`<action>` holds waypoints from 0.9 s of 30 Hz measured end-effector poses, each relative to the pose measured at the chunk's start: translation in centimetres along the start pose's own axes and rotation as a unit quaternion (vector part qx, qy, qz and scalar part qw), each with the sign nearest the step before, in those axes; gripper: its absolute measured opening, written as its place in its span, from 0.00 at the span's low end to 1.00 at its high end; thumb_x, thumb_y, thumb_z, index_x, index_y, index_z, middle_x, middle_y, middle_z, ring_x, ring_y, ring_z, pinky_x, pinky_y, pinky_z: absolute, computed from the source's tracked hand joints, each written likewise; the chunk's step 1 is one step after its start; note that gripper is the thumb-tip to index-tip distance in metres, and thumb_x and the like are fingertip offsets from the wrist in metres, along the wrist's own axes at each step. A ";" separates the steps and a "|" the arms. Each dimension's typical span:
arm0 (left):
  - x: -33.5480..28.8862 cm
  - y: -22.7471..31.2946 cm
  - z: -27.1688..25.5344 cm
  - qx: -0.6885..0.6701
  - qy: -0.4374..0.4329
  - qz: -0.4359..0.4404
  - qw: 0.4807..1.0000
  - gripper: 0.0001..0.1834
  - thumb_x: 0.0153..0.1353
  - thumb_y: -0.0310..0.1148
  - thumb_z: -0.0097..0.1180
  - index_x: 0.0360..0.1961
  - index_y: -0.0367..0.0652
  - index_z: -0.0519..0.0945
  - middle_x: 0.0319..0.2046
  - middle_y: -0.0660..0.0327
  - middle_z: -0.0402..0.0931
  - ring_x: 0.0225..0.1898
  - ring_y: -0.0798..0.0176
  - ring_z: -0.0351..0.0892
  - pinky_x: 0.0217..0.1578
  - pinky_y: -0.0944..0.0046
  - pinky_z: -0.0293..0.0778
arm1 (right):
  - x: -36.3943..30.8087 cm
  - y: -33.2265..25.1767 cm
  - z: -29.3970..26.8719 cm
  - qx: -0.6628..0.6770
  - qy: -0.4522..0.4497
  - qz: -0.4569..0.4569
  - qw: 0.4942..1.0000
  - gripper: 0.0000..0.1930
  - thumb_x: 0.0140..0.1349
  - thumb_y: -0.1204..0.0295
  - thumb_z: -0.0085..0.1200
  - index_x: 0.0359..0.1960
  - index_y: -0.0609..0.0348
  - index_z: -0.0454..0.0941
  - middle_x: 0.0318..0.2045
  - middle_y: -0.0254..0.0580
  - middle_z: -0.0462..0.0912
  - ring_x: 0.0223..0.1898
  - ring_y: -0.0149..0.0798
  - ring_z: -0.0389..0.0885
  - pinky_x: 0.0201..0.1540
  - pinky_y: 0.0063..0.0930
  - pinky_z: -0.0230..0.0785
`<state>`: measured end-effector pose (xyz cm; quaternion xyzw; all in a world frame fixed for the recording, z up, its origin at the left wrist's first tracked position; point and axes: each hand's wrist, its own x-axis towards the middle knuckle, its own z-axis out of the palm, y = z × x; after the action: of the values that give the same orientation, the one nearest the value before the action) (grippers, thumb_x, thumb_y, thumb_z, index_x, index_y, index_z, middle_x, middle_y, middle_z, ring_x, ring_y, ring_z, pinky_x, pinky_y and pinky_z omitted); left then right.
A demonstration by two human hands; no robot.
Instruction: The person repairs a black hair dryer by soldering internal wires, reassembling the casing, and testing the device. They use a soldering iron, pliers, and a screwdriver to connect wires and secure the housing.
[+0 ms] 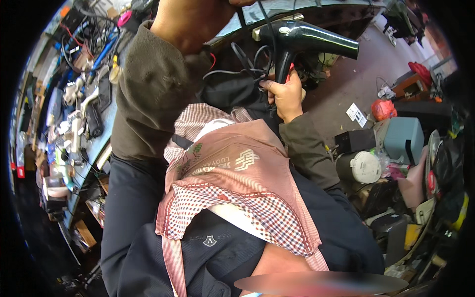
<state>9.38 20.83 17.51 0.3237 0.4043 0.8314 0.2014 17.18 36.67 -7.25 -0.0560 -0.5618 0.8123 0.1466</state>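
A black hair dryer (316, 40) is in my right hand (288, 96), whose fingers are closed around its handle below the barrel. Its nozzle points to the right. A bit of red shows on the handle by my fingers. The dark power cord (236, 48) hangs in loose loops left of the handle and runs up toward the top edge. There my left hand (195, 22) is raised, its fingertips closed at the cord and partly cut off by the picture's edge. My apron (232, 148), pink with checked trim, covers my lap.
At left, a workbench (106, 143) is crowded with tools, wires and small parts. On the floor to the right stand a white round tub (365, 167), a blue-grey box (404, 139), a red plastic bag (383, 110) and heaped clutter. A printed sheet (356, 115) lies nearby.
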 end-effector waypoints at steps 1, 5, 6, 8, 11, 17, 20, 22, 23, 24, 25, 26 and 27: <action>-0.1 0.0 -1.4 0.042 0.005 -0.016 0.999 0.15 0.80 0.45 0.53 0.35 0.52 0.71 0.23 0.72 0.58 0.24 0.71 0.58 0.27 0.68 0.59 | 0.1 0.1 -0.1 -0.029 0.002 0.000 1.000 0.20 0.55 0.85 0.68 0.48 0.62 0.75 0.29 0.36 0.82 0.19 0.27 0.76 0.17 0.22 0.66; -4.6 0.1 -9.0 0.379 -0.137 -0.059 0.913 0.18 0.67 0.33 0.66 0.53 0.36 0.78 0.43 0.60 0.78 0.46 0.64 0.77 0.57 0.62 0.70 | 0.1 0.4 1.1 0.000 -0.014 0.019 1.000 0.17 0.58 0.84 0.67 0.45 0.61 0.74 0.28 0.36 0.81 0.17 0.28 0.74 0.16 0.23 0.64; -7.3 -1.4 -9.4 0.310 -0.046 -0.097 0.945 0.18 0.65 0.26 0.67 0.54 0.36 0.77 0.44 0.61 0.79 0.46 0.67 0.76 0.55 0.64 0.73 | 0.2 0.5 1.8 0.013 -0.016 0.024 1.000 0.17 0.58 0.84 0.67 0.45 0.61 0.74 0.28 0.36 0.81 0.17 0.28 0.74 0.16 0.22 0.64; -10.4 -3.7 -11.7 0.388 0.007 -0.153 0.909 0.21 0.65 0.24 0.68 0.57 0.35 0.77 0.44 0.61 0.79 0.46 0.70 0.77 0.50 0.66 0.76 | -0.3 0.2 3.1 0.039 -0.010 0.033 0.999 0.16 0.58 0.84 0.67 0.44 0.61 0.74 0.27 0.36 0.82 0.17 0.27 0.74 0.16 0.22 0.64; -12.1 -8.2 -12.8 0.544 -0.027 -0.191 0.816 0.25 0.69 0.28 0.67 0.63 0.34 0.74 0.48 0.58 0.82 0.46 0.70 0.81 0.48 0.65 0.79 | -0.8 -0.5 3.8 0.075 0.021 0.036 0.996 0.17 0.60 0.84 0.66 0.47 0.61 0.74 0.30 0.38 0.83 0.18 0.27 0.75 0.16 0.22 0.64; -10.7 -12.7 -11.8 0.174 0.032 -0.106 0.979 0.35 0.75 0.27 0.60 0.77 0.34 0.61 0.60 0.51 0.79 0.61 0.61 0.79 0.62 0.60 0.76 | -1.6 -1.6 3.5 0.046 0.028 0.066 0.996 0.13 0.66 0.80 0.62 0.49 0.59 0.73 0.29 0.35 0.81 0.17 0.26 0.74 0.14 0.21 0.63; -9.0 -12.7 -11.8 0.230 0.015 -0.076 0.970 0.42 0.76 0.27 0.59 0.84 0.43 0.50 0.73 0.52 0.66 0.70 0.58 0.72 0.70 0.57 0.69 | -2.1 -1.4 3.6 0.008 0.034 0.083 0.996 0.12 0.69 0.78 0.61 0.51 0.59 0.73 0.29 0.33 0.79 0.16 0.26 0.72 0.13 0.21 0.62; -7.8 -14.3 -13.1 0.400 0.051 -0.011 0.915 0.39 0.76 0.29 0.60 0.82 0.42 0.55 0.73 0.55 0.66 0.69 0.58 0.73 0.69 0.57 0.70 | -2.3 -1.2 3.4 -0.004 0.037 0.084 0.996 0.14 0.70 0.77 0.61 0.53 0.60 0.73 0.29 0.33 0.78 0.15 0.26 0.71 0.13 0.21 0.62; -7.5 -14.8 -13.7 0.410 0.044 -0.011 0.911 0.39 0.76 0.30 0.61 0.82 0.42 0.56 0.71 0.57 0.66 0.68 0.57 0.73 0.69 0.57 0.71 | -2.4 -1.6 3.7 -0.009 0.038 0.082 0.996 0.14 0.70 0.76 0.61 0.54 0.61 0.73 0.28 0.33 0.78 0.15 0.26 0.70 0.13 0.21 0.62; -7.1 -14.9 -13.9 0.420 0.037 -0.012 0.907 0.39 0.76 0.30 0.61 0.82 0.42 0.57 0.70 0.58 0.66 0.68 0.57 0.73 0.68 0.57 0.72 | -2.5 -2.1 3.9 -0.013 0.038 0.081 0.996 0.14 0.70 0.76 0.61 0.54 0.61 0.73 0.28 0.33 0.78 0.15 0.26 0.70 0.13 0.21 0.62; -6.8 -15.1 -13.9 0.390 0.032 -0.016 0.920 0.40 0.74 0.34 0.63 0.81 0.43 0.58 0.69 0.54 0.67 0.68 0.54 0.72 0.69 0.55 0.70 | -2.6 -2.4 4.0 -0.020 0.034 0.077 0.996 0.16 0.68 0.78 0.60 0.55 0.62 0.73 0.28 0.34 0.78 0.16 0.27 0.71 0.14 0.22 0.62; -6.6 -15.3 -13.8 0.359 0.027 -0.020 0.933 0.41 0.73 0.38 0.65 0.81 0.44 0.58 0.68 0.49 0.67 0.68 0.51 0.72 0.70 0.53 0.69 | -2.8 -2.4 3.9 -0.001 0.035 0.085 0.996 0.16 0.66 0.78 0.59 0.55 0.62 0.73 0.28 0.34 0.78 0.16 0.27 0.71 0.14 0.23 0.63; -6.4 -15.4 -13.5 0.326 0.022 -0.021 0.945 0.43 0.72 0.41 0.67 0.81 0.44 0.59 0.67 0.45 0.67 0.68 0.48 0.71 0.71 0.50 0.67 | -2.9 -2.3 3.8 0.016 0.034 0.092 0.995 0.16 0.65 0.78 0.59 0.54 0.62 0.73 0.29 0.35 0.79 0.17 0.28 0.72 0.15 0.24 0.63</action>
<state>5.56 18.85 -3.54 0.3442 0.6647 0.6565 0.0933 19.39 33.16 -3.97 -0.1328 -0.5356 0.8289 0.0916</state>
